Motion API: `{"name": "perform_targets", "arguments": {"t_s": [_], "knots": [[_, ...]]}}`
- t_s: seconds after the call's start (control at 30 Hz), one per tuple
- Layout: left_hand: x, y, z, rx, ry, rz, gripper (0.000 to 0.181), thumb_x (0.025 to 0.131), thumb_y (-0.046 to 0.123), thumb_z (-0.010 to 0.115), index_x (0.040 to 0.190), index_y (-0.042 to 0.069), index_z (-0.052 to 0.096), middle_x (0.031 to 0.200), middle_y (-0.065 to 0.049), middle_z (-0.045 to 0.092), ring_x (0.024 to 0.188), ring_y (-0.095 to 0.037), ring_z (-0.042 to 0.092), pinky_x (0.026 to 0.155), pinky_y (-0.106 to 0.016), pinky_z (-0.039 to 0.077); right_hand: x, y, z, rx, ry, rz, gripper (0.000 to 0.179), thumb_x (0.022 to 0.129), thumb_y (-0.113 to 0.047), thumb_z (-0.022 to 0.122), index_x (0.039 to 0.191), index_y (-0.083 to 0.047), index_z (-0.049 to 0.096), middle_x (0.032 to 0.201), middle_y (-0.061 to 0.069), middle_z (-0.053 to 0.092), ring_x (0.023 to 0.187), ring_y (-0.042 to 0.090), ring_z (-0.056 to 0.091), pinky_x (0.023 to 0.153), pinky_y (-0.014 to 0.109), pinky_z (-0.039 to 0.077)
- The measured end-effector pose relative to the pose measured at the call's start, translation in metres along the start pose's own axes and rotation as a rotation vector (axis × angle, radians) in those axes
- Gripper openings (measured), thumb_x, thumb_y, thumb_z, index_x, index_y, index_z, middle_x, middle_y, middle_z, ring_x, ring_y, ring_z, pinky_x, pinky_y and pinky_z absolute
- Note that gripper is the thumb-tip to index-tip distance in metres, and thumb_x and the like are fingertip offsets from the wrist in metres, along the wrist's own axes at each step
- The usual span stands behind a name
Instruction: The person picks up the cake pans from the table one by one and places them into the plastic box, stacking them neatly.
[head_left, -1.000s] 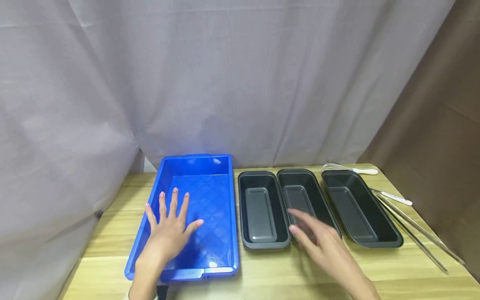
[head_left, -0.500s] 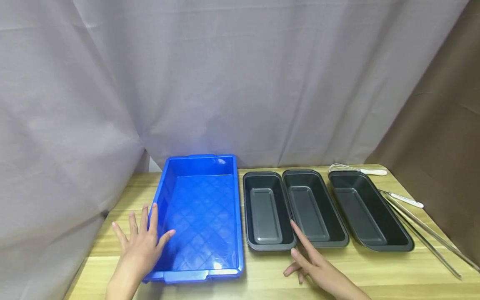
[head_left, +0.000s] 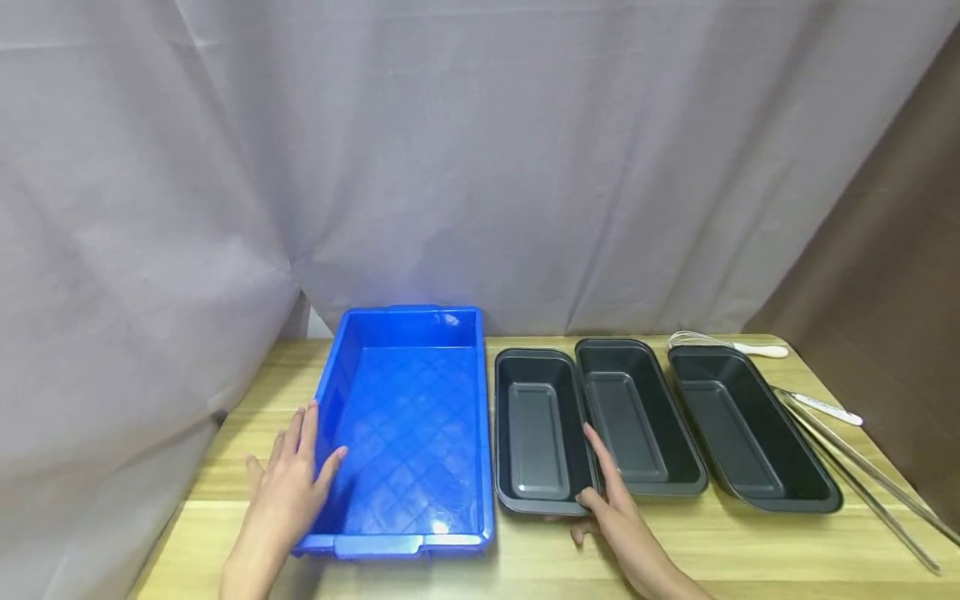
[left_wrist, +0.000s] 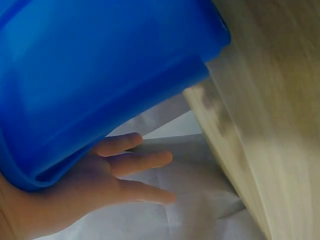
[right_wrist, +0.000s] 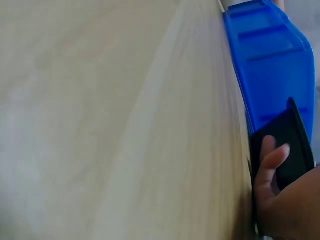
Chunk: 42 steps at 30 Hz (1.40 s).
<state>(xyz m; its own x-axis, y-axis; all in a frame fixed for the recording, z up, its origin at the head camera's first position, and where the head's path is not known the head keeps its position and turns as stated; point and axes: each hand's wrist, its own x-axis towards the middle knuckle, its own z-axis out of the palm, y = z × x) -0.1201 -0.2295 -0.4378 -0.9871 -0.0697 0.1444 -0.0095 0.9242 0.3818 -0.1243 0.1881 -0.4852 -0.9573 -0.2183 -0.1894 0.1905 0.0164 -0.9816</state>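
Note:
In the head view, a blue plastic tray (head_left: 486, 433) sits left of centre on the table. My left hand (head_left: 283, 492) rests at its left rim, fingers straight along the outside and thumb over the inner side; the left wrist view shows those fingers (left_wrist: 142, 162) stretched out beside the tray wall. My right hand (head_left: 618, 521) holds the near right corner of the leftmost dark loaf pan (head_left: 536, 446). Its thumb is on the rim and its index finger lies along the right side. In the right wrist view, other fingers (right_wrist: 274, 160) curl against the pan's outer wall.
Two more dark loaf pans, a middle one (head_left: 626, 417) and a right one (head_left: 738, 433), stand to the right. Beyond them lie a white-handled whisk (head_left: 757, 350), another white-handled utensil (head_left: 828, 408) and long metal tongs (head_left: 870, 492). A grey curtain (head_left: 480, 167) hangs behind.
My left hand has moved left from over the tray to its left rim. My right hand has come from above the middle pan to the leftmost pan's corner and taken hold; that pan has shifted slightly nearer.

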Motion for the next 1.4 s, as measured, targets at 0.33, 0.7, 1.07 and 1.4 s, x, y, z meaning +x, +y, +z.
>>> {"name": "perform_targets", "arguments": {"t_s": [0.33, 0.7, 1.07, 1.4], "knots": [[-0.001, -0.003, 0.002, -0.054, 0.036, 0.028, 0.077, 0.113, 0.028, 0.063, 0.171, -0.005, 0.025, 0.159, -0.046, 0.043, 0.139, -0.067, 0.052, 0.108, -0.09, 0.036, 0.001, 0.013, 0.003, 0.189, -0.133, -0.008, 0.096, 0.115, -0.008, 0.048, 0.171, -0.051, -0.017, 0.171, -0.003, -0.049, 0.14, 0.076, 0.043, 0.095, 0.058, 0.065], [-0.002, -0.005, 0.004, -0.109, 0.043, 0.034, 0.078, 0.113, 0.026, 0.063, 0.172, -0.004, 0.022, 0.157, -0.047, 0.044, 0.129, -0.07, 0.058, 0.104, -0.08, 0.048, 0.002, 0.019, 0.003, 0.373, -0.24, -0.087, 0.099, 0.108, 0.008, 0.035, 0.173, -0.043, -0.018, 0.162, 0.004, -0.06, 0.159, 0.07, 0.005, 0.115, 0.068, 0.05], [-0.001, -0.004, 0.005, -0.086, 0.055, 0.034, 0.077, 0.113, 0.029, 0.062, 0.171, -0.006, 0.025, 0.155, -0.047, 0.046, 0.125, -0.071, 0.059, 0.107, -0.081, 0.045, -0.011, -0.013, 0.004, 0.098, -0.143, -0.202, 0.09, 0.111, -0.008, 0.053, 0.178, -0.037, -0.001, 0.181, -0.007, -0.031, 0.159, 0.037, -0.044, 0.108, 0.097, -0.001], [0.002, 0.004, 0.0, 0.025, -0.056, -0.052, 0.084, 0.116, 0.055, 0.047, 0.174, 0.002, 0.019, 0.179, -0.035, 0.007, 0.16, -0.069, 0.008, 0.114, -0.096, 0.008, -0.017, -0.048, 0.016, 0.048, -0.132, -0.217, 0.083, 0.111, -0.013, 0.059, 0.177, -0.034, 0.013, 0.183, -0.012, -0.014, 0.165, 0.032, -0.03, 0.111, 0.097, 0.007]]}}
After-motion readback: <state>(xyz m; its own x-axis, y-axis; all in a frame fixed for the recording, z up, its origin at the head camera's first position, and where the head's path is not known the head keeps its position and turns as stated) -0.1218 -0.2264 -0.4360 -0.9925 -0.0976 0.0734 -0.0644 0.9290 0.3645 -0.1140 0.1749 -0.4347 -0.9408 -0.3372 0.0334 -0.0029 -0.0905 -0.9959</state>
